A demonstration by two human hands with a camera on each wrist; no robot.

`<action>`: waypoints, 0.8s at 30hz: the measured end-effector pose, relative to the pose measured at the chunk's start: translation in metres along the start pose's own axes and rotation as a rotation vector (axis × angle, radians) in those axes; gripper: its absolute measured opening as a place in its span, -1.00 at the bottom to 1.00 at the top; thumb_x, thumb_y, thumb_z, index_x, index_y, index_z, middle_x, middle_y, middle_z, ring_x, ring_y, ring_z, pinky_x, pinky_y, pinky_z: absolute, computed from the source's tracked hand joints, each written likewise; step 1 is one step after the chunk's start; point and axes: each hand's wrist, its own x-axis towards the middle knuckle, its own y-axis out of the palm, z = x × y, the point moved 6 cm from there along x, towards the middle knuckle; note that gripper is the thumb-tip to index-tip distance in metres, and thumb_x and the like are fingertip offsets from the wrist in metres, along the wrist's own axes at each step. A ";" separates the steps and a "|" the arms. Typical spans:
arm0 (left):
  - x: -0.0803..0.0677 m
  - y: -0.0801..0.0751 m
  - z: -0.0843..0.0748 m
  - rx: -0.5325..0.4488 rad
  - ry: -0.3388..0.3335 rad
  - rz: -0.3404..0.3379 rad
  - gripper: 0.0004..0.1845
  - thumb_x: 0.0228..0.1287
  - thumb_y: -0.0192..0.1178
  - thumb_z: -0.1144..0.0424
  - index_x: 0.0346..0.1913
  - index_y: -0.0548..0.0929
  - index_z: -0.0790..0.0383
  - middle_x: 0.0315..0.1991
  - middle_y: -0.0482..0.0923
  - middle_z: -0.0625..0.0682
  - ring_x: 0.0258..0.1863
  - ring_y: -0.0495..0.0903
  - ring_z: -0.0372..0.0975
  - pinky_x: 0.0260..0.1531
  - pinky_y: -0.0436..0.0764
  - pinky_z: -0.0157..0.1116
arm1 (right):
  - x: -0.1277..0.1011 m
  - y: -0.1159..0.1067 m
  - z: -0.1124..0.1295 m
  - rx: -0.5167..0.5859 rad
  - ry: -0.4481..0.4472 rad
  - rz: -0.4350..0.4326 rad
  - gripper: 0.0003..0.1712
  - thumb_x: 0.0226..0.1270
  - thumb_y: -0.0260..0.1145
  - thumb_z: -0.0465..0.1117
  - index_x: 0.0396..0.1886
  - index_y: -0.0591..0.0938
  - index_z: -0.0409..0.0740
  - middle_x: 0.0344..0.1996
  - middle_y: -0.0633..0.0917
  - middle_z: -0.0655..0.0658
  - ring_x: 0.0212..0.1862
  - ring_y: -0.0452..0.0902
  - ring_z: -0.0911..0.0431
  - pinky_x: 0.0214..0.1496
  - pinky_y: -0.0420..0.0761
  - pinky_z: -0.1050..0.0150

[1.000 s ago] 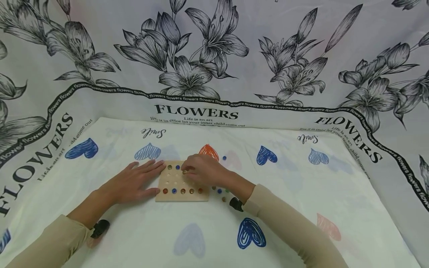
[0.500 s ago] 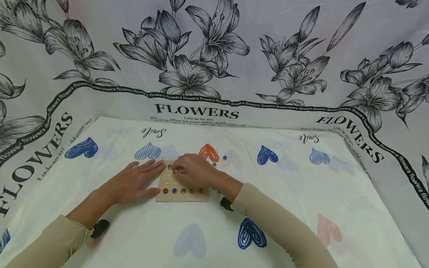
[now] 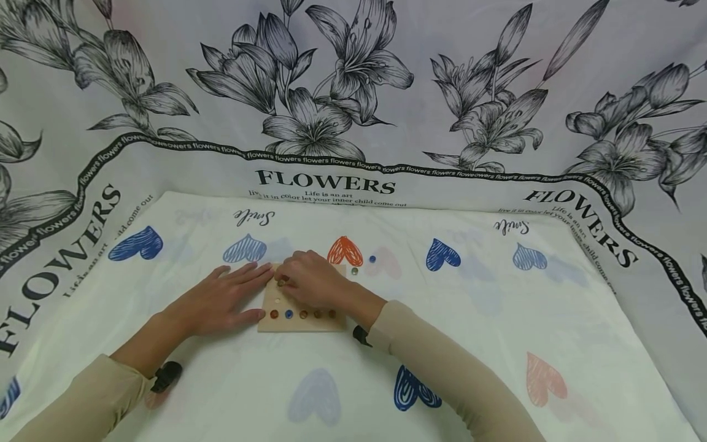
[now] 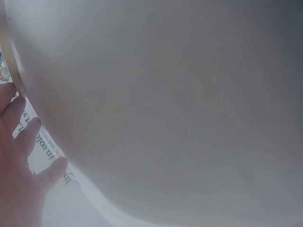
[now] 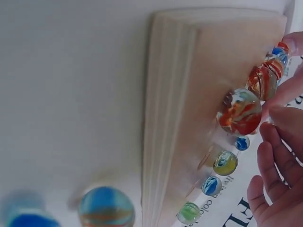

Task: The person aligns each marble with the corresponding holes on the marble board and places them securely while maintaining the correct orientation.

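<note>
The wooden board [image 3: 301, 326] with rows of holes lies on the cloth, and a front row of glass marbles [image 3: 303, 315] shows along it. My left hand [image 3: 223, 301] rests spread at its left edge, fingertips on the far left corner and thumb at the near left. Over the board's left part, my right hand [image 3: 315, 279] pinches a small marble [image 3: 281, 282]. In the right wrist view, orange-swirled marbles [image 5: 240, 112] sit close to the camera, with a yellow one [image 5: 225, 163] and a green one [image 5: 189, 213] behind. My right fingers [image 5: 272, 172] hide part of the board.
A blue marble [image 3: 372, 259] and a greenish one [image 3: 355, 271] lie on the cloth beyond the board's right side. Blurred blue marbles [image 5: 106, 208] rest beside the board in the right wrist view. A flower-printed sheet [image 3: 420, 110] hangs behind the heart-printed cloth [image 3: 469, 331].
My right hand has moved left across the board with the pinched marble, toward the left column. The greenish marble beyond the board has come into view. My left hand has stayed put.
</note>
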 end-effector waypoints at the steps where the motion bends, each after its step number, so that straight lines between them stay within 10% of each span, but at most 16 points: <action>1: 0.000 0.000 0.000 -0.001 -0.001 0.000 -0.17 0.38 0.01 -0.33 0.55 0.21 0.06 0.53 0.19 -0.01 0.48 0.20 0.03 0.29 0.20 0.32 | 0.001 0.000 0.000 -0.003 -0.001 0.000 -0.72 0.46 0.27 -0.09 0.08 0.72 0.03 -0.10 0.73 0.14 -0.10 0.49 0.26 0.11 0.45 0.35; 19: 0.000 0.000 0.000 -0.003 0.013 -0.025 -0.18 0.36 0.07 -0.29 0.53 0.25 0.09 0.52 0.21 0.01 0.46 0.25 0.04 0.26 0.26 0.30 | 0.008 0.009 0.002 -0.033 -0.022 0.000 -0.68 0.43 0.29 -0.09 0.12 0.71 0.05 -0.20 0.71 0.16 -0.23 0.42 0.24 0.05 0.44 0.34; 24: -0.001 0.000 0.000 -0.004 0.007 -0.018 -0.18 0.36 0.05 -0.31 0.55 0.23 0.05 0.53 0.19 -0.01 0.47 0.22 0.02 0.28 0.23 0.31 | 0.000 0.000 -0.005 0.122 0.041 -0.006 -0.63 0.43 0.25 -0.14 0.19 0.67 0.06 -0.06 0.71 0.17 -0.05 0.50 0.27 0.24 0.40 0.32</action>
